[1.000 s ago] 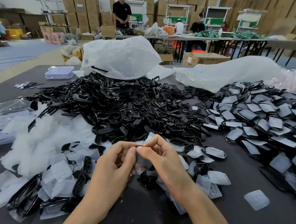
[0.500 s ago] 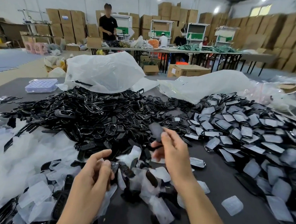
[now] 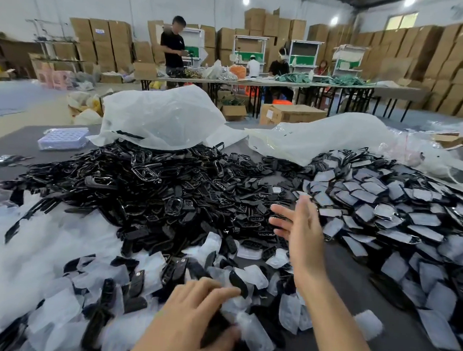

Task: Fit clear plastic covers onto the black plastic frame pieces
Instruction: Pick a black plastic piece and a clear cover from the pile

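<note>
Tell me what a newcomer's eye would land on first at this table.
The big heap of black frame pieces fills the middle, with a pile of covered pieces spreading to its right. Pale clear covers lie across the near left. The right hand hangs open between the two piles; the left hand is low over the near covers.

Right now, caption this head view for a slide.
Open right hand above black frames; left hand among clear covers.
</note>
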A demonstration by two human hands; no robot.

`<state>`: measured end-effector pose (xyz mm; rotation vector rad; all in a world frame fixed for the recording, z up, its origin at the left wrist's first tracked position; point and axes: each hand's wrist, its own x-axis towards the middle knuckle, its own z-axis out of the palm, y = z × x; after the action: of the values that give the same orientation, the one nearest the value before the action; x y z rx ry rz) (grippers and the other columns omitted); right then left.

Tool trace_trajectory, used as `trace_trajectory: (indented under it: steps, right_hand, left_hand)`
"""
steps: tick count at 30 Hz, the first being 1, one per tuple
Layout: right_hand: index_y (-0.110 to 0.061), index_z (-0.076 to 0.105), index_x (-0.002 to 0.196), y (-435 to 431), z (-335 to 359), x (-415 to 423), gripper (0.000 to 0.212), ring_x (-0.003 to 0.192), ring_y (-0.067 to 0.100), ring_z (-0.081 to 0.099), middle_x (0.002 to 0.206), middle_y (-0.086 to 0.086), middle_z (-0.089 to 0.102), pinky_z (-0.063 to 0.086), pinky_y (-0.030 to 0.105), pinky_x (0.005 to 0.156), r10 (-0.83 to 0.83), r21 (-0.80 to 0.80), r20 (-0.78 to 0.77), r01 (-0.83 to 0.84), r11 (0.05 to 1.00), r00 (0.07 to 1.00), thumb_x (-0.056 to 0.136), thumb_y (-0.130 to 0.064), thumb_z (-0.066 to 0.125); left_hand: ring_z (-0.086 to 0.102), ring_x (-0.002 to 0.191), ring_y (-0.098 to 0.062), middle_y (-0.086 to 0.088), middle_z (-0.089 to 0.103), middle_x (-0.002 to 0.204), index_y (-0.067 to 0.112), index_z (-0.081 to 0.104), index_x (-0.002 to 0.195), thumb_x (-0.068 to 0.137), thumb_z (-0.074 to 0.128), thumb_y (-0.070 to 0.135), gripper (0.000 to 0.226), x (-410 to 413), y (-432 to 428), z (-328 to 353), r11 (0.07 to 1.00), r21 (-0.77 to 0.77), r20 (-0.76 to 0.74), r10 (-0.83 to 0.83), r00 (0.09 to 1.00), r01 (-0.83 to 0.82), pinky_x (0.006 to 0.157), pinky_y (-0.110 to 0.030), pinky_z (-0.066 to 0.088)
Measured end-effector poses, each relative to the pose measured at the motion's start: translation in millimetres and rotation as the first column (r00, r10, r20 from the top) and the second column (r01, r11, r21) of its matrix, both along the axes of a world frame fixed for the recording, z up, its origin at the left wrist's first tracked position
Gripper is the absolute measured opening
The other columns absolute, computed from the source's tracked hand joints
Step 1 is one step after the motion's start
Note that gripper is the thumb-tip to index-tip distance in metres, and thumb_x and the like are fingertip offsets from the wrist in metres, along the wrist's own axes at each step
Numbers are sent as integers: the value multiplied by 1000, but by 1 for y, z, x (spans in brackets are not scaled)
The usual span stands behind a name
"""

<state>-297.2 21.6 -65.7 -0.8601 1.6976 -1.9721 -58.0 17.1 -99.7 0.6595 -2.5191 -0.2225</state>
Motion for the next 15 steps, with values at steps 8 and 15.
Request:
trace_trajectory:
  steps: [8, 15]
  right_hand:
    - [-25, 51, 146, -10, -38, 49, 51, 137, 11, 41, 146, -7, 52, 31, 31, 117, 463, 545, -609, -85, 834, 644, 106, -51, 33]
    - [-34, 54, 138, 0, -39, 50, 41, 126, 7, 39, 134, -16, 52, 32, 28, 111, 514, 571, -650, -87, 817, 559, 103, -52, 43]
  left_hand:
    - [67, 113, -31, -5, 69, 121, 34, 75, 97, 71, 82, 44, 29, -5, -27, -7, 944, -256, 110, 244, 964, -210, 104, -51, 41]
    - [64, 91, -28, -1, 63, 105, 26, 67, 115, 77, 81, 30, 41, 15, -48, -6, 852, -157, 100, 516, 851, -499, 71, -41, 55]
